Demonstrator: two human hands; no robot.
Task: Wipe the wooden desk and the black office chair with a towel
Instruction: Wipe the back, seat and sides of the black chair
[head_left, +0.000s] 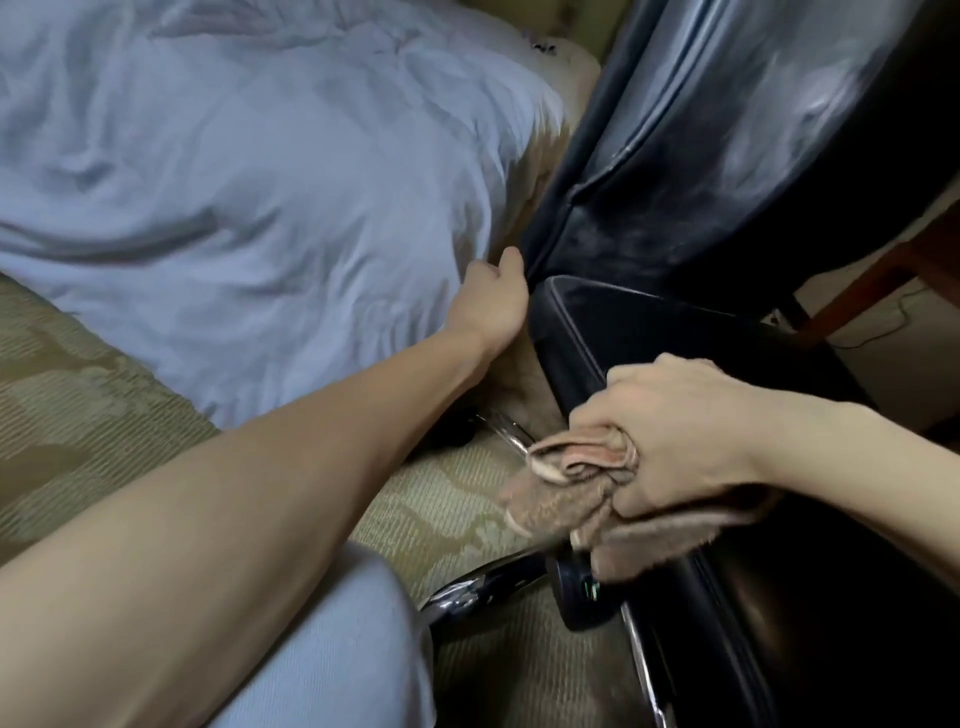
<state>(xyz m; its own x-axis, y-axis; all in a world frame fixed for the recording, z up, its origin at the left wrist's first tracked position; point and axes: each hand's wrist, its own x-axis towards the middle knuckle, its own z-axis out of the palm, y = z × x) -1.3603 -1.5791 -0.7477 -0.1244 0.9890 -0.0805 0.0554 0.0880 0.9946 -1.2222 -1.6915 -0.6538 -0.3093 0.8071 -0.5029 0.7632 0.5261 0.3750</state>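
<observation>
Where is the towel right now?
Head view, lower right: the towel is bunched in the right hand, at the seat edge of the black office chair, above its chrome base.

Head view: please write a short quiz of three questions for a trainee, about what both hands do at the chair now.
1. True or false: the left hand holds the towel.
2. What does the right hand press the towel against? A) the seat edge of the black office chair; B) a wall mirror; C) a window pane.
3. Fill the gap: the left hand grips the lower edge of the chair's ____.
Key: 1 false; 2 A; 3 backrest.
</observation>
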